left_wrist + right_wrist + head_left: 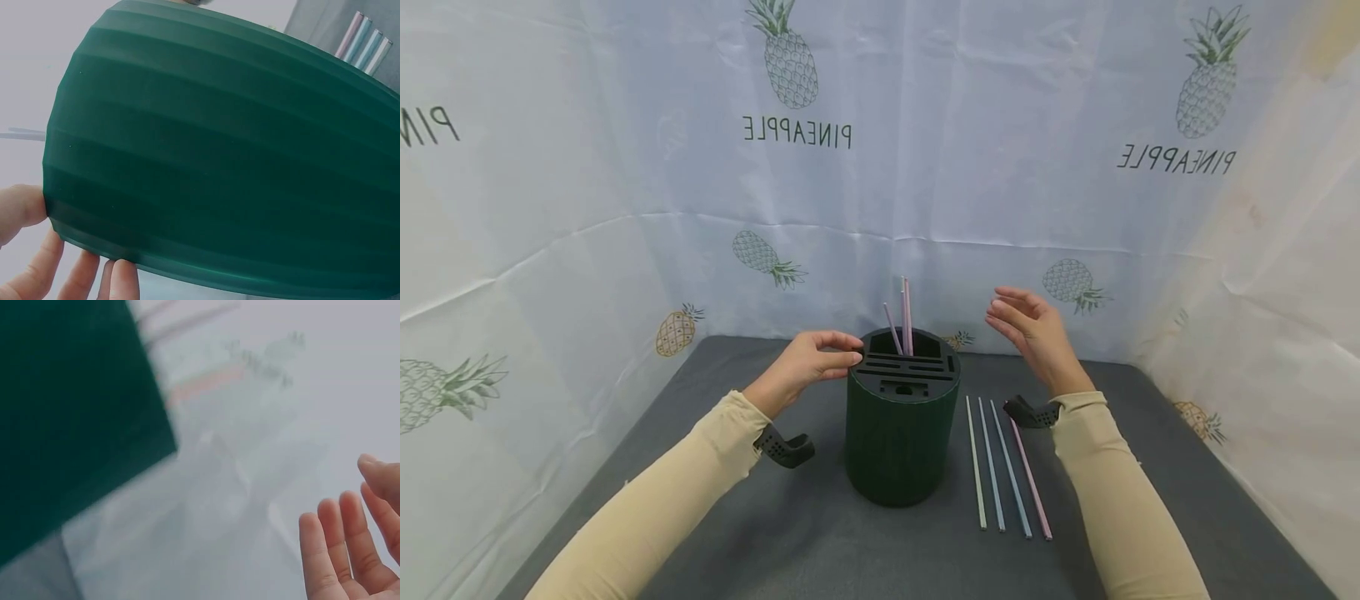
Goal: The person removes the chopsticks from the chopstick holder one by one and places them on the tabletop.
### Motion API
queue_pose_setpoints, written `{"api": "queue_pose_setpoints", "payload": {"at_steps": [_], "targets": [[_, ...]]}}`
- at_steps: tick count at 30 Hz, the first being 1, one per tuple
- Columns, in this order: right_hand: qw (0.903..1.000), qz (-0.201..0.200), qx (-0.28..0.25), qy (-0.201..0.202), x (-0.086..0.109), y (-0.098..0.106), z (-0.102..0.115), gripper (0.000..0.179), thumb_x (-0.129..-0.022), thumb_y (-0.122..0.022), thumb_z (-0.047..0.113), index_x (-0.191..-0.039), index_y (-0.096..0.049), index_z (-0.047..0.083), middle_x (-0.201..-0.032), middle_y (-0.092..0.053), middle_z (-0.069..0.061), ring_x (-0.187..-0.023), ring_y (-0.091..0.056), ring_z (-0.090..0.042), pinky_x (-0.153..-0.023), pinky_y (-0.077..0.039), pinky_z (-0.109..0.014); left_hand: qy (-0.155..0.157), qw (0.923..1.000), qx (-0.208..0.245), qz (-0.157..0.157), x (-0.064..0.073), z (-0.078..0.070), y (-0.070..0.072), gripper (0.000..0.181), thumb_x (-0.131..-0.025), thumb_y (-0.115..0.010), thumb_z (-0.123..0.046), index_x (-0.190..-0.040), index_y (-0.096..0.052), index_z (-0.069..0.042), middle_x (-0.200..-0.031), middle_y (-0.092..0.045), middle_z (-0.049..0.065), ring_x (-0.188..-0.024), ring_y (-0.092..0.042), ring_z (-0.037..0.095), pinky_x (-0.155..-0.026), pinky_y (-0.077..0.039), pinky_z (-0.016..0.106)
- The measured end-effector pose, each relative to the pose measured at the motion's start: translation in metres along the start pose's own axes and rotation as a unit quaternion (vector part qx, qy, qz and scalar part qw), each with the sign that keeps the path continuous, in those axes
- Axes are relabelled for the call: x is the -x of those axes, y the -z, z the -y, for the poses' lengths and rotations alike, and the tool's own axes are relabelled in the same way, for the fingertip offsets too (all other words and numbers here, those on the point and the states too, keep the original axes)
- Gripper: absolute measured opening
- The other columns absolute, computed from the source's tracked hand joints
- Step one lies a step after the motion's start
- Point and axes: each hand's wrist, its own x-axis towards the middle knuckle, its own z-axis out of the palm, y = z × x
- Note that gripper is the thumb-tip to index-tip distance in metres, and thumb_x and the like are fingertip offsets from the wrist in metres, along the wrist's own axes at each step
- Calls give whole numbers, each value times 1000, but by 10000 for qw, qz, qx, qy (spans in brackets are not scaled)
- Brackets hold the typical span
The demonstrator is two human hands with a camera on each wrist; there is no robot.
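Observation:
A dark green, round knife block (901,442) stands upright on the table, with slots and a wider rear opening in its black top. Pink and purple chopsticks (907,312) stick up out of that rear opening. My left hand (805,367) holds the block's upper left rim; in the left wrist view the thumb and fingers meet the edge of its green wall (219,150). Off to the block's right, my right hand (1032,337) is raised in the air with loosely bent fingers. Nothing is between those fingers (315,550) in the right wrist view.
Several chopsticks (1007,471), pale green, blue and pink, lie side by side on the grey tabletop (760,533) right of the block. Behind and on both sides hangs a white cloth (970,183) printed with pineapples. Each wrist wears a black band (786,450).

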Motion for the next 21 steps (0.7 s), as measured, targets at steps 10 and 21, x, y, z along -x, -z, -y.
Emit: {"api": "queue_pose_setpoints", "payload": {"at_steps": [10, 21], "targets": [[9959, 703, 361, 447, -11, -60, 23, 22, -94, -63, 7, -115, -62, 10, -112, -57, -7, -104, -63, -18, -94, -54, -29, 5, 10000, -59, -35, -3, 2, 1, 37, -94, -65, -14, -128, -59, -2, -133, -54, 16, -119, -57, 27, -102, -50, 41], [9824, 1166, 1455, 48, -20, -89, 11, 32, -91, -68, 10, -120, -60, -1, -114, -60, -9, -106, -65, -22, -97, -53, -39, 81, 9999, -47, -104, -2, 1, 0, 35, -93, -66, -14, -126, -60, -3, -131, -56, 14, -117, -59, 25, -99, -52, 39]]}}
